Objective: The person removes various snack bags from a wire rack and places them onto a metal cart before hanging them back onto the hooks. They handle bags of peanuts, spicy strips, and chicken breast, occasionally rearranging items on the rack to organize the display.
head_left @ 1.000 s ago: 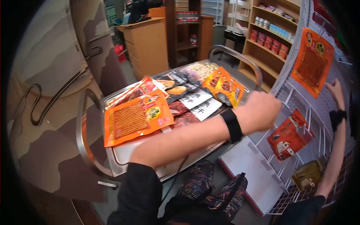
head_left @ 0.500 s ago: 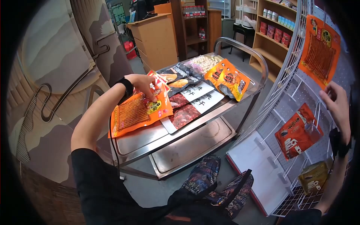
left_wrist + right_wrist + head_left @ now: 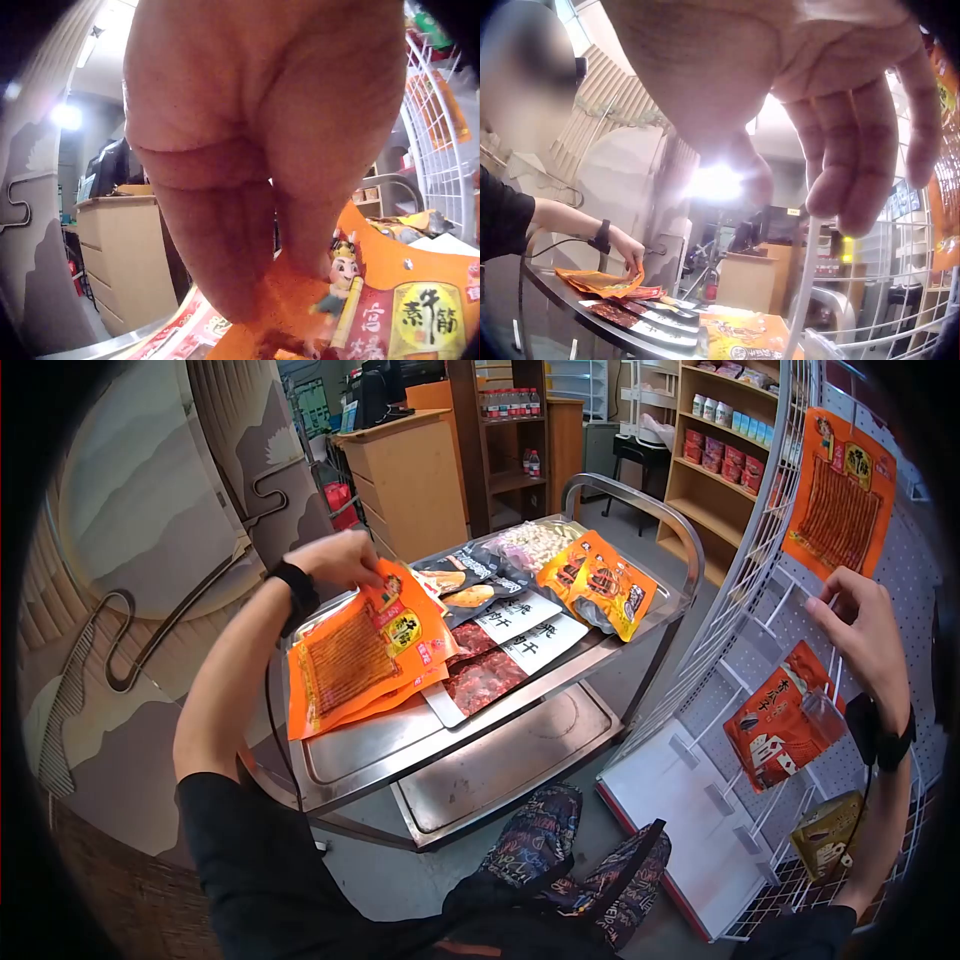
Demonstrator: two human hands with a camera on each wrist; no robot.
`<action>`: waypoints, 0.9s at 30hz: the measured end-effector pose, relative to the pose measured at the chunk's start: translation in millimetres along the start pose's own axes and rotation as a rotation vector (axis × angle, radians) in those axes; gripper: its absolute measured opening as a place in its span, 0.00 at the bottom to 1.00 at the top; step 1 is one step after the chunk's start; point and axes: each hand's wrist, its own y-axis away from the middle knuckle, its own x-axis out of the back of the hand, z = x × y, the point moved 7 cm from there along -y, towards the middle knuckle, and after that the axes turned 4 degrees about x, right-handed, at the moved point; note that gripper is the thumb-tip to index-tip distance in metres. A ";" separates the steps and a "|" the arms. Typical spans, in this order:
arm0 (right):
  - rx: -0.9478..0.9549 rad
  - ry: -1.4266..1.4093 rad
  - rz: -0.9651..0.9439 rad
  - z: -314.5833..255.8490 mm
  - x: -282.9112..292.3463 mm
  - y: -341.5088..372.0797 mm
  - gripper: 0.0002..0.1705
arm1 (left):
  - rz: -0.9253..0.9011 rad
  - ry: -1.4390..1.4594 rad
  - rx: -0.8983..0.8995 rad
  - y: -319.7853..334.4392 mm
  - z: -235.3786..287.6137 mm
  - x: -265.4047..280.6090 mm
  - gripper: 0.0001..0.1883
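Note:
My left hand (image 3: 345,560) pinches the top corner of an orange snack packet (image 3: 345,657) at the left end of a steel cart. In the left wrist view, thumb and fingers close on the orange packet's (image 3: 300,300) upper edge, beside its cartoon figure. The packet tilts up over another orange one beneath it. On the right, my right hand (image 3: 865,625) holds nothing, its fingers loosely bent. It is just below a hanging orange packet (image 3: 840,495) and in front of the rack's hooks. In the right wrist view, the right hand's fingers (image 3: 874,150) hang near a white hook rod (image 3: 806,277).
The steel cart (image 3: 370,745) also carries black packets (image 3: 480,595), white-and-red meat packets (image 3: 490,675) and yellow-orange packets (image 3: 610,585). Red (image 3: 785,720) and gold-brown (image 3: 828,835) packets hang lower on the wire rack (image 3: 690,660). A wooden shelf unit (image 3: 700,510) stands behind.
My left hand swung back from near the rack to the cart, then took hold of the orange packet and raised its top corner. My right hand came down a little from the hanging packet.

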 end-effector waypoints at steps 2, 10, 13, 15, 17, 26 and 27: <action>0.035 0.001 -0.010 -5.7 -1.6 -6.6 0.11 | -0.032 -0.054 -0.059 12.2 9.6 31.1 0.12; 0.209 -0.435 -0.173 -77.5 -17.8 -28.6 0.24 | 0.434 0.899 -0.744 70.2 108.7 165.7 0.20; 0.226 -0.616 -0.112 -80.7 -27.1 -51.1 0.59 | 0.498 1.060 -0.753 50.2 161.9 160.7 0.18; 0.208 -0.730 -0.032 -72.1 -31.5 -67.8 0.65 | 0.360 1.313 -0.962 17.0 205.2 150.6 0.14; 0.189 -1.041 0.034 -79.9 -24.1 -66.4 0.45 | 0.302 1.464 -0.995 1.5 250.0 124.2 0.14; 0.081 -0.927 0.448 12.9 18.3 -38.6 0.11 | 0.339 1.605 -0.832 28.8 310.6 -2.6 0.22; 0.084 -0.913 0.458 18.3 31.9 -37.2 0.11 | 0.396 1.522 -0.890 37.4 312.3 -19.9 0.21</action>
